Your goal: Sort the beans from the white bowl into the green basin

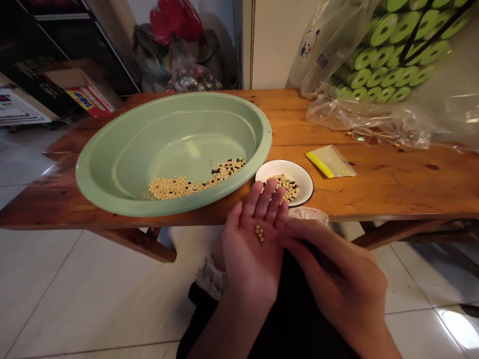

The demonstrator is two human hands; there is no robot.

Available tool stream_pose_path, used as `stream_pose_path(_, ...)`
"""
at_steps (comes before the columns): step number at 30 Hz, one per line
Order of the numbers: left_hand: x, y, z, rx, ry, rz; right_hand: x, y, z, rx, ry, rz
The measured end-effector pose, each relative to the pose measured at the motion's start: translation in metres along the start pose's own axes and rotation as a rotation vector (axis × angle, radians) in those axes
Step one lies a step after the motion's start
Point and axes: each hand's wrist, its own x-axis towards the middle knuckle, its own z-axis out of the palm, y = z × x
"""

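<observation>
My left hand (255, 244) lies palm up in front of the bench edge, fingers stretched out, cradling several pale soybeans (259, 233). At the little-finger side of that palm is my right hand (337, 269), its thumb and index finger pressed together; whatever may be between the tips is hidden. Just beyond my left fingertips stands a white dark-rimmed bowl (305, 182) of mixed pale, black, orange and green beans (286, 187), partly covered by those fingers. A large green basin (187, 119) to the left contains mostly pale beans (172, 188), with black ones mixed in toward the right.
Both vessels rest on a wooden bench (389, 184). Right of the bowl lies a small clear packet with a yellow edge (331, 161). Clear plastic bags (374, 119) with green rolls (389, 65) stand at the back right. An opened carton (84, 92) is behind the bench on the left.
</observation>
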Motion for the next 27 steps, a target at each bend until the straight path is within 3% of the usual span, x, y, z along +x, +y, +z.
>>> stream_pose_path(7, -0.001, 0.000, 0.000, 0.076, 0.003, -0.033, 0.000, 0.007, 0.006, -0.072, -0.097, 0.000)
stream_pose_path(13, -0.002, 0.000, 0.001, 0.086, 0.002, -0.057, 0.001, 0.010, 0.010, -0.139, -0.073, -0.010)
stream_pose_path(27, -0.002, -0.001, 0.000, 0.088, -0.017, -0.070, 0.004, 0.011, 0.011, -0.051, -0.098, -0.036)
